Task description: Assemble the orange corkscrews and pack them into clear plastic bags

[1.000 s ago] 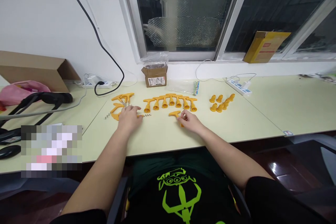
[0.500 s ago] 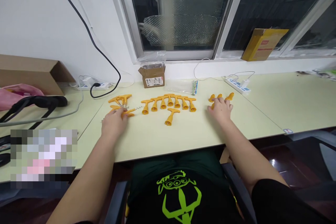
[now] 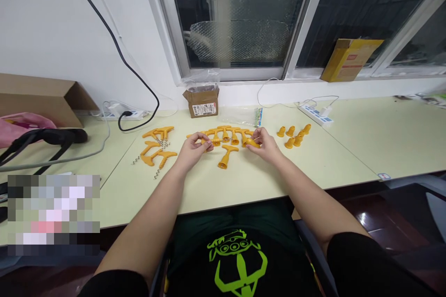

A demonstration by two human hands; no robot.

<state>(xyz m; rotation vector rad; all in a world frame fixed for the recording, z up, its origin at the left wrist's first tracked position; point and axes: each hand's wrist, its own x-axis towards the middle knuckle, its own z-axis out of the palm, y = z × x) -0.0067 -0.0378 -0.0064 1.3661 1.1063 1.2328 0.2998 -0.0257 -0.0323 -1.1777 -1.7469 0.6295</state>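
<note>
My left hand (image 3: 192,151) is closed on a yellow-handled corkscrew (image 3: 205,141), mostly hidden by the fingers, its metal spiral directed to the right. Between the fingers of my right hand (image 3: 267,145) is a yellow bell-shaped cap (image 3: 252,143). Both hands hover in front of a curved row of yellow corkscrews with bell caps (image 3: 226,133), covering its ends. Another capped corkscrew (image 3: 224,161) lies alone nearer to me. Several uncapped corkscrews (image 3: 163,158) with bare spirals lie to the left, and several loose bell caps (image 3: 290,143) are grouped to the right.
Behind the row stand a small cardboard box (image 3: 205,103) and a clear plastic bag (image 3: 240,115). Power strips (image 3: 317,115) with cables run along the wall. At far left are a larger cardboard box (image 3: 38,97) and black straps (image 3: 57,135).
Both hands have come inward to the middle. My left hand brought a corkscrew from the left pile, and my right hand brought a bell cap from the right group.
</note>
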